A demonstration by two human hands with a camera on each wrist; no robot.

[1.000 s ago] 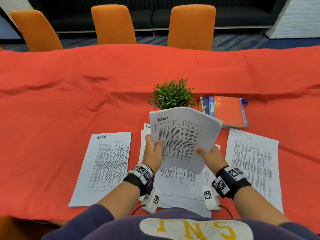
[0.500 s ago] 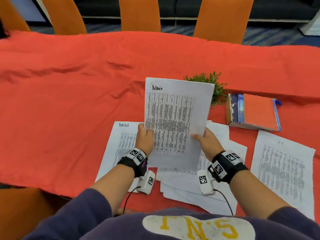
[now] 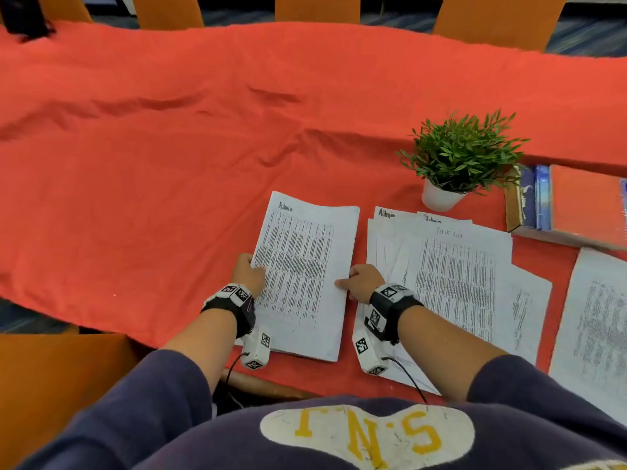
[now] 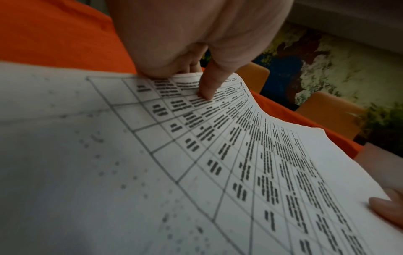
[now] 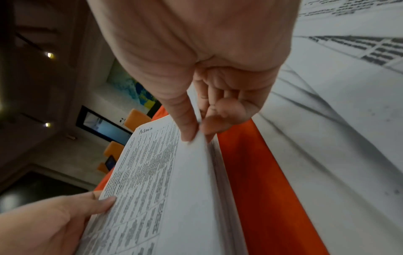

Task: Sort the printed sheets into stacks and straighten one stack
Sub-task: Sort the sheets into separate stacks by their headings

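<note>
A person seated at a table draped in an orange cloth [image 3: 169,171] holds a stack of printed sheets headed "Admin" [image 3: 302,276] by its two long edges. The left hand [image 3: 247,273] pinches the stack's left edge, thumb pressed on the printed grid and fingers tucked beneath, as the left wrist view shows [image 4: 209,86]. The right hand [image 3: 361,281] clamps the right edge between thumb and curled fingers, and the right wrist view shows several sheet edges bunched in that pinch [image 5: 191,124]. The stack sits low over the cloth near the table's front edge; whether it rests fully flat or is slightly lifted is hard to tell from the head view.

Just beside it to the right lies a loose, fanned pile of sheets [image 3: 451,283], its top page headed "Task list", with two "Admin" headings peeking out behind. Another printed sheet [image 3: 593,320] lies further right, apart from the pile. Behind the pile stands a small green plant in a white pot [image 3: 454,164], and to its right lie stacked books with an orange cover on top [image 3: 576,205]. Orange chairs [image 3: 315,8] line the table's far side.
</note>
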